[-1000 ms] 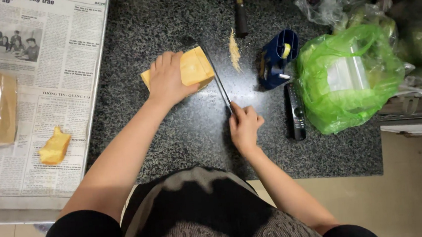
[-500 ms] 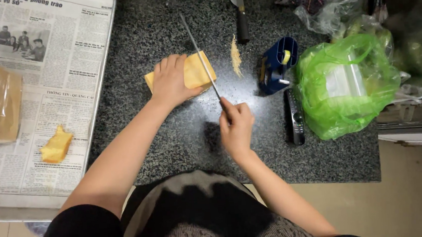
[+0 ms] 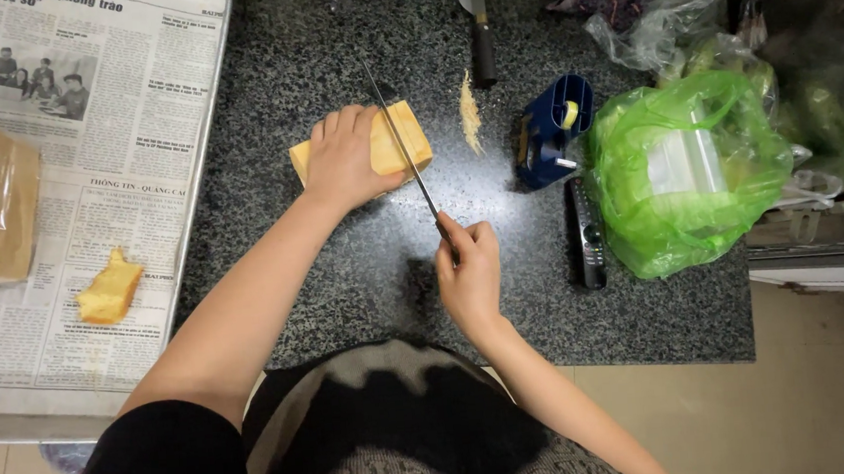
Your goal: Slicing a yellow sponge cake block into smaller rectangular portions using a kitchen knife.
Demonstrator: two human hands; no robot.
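Little was moved since prev. frame: knife (image 3: 396, 134) was kept across yellow block (image 3: 404, 138), gripped in right hand (image 3: 467, 274); block was pinned under left hand (image 3: 346, 158), fingers (image 3: 338, 128) curled.

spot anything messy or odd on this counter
A small heap of crumbs lies on the bare counter right of the yellow block. A torn chunk sits loose on the newspaper. The block is cut directly on stone, without a board.

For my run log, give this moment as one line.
left hand: pressing yellow block | right hand: gripping knife, blade across block | surface: dark granite counter
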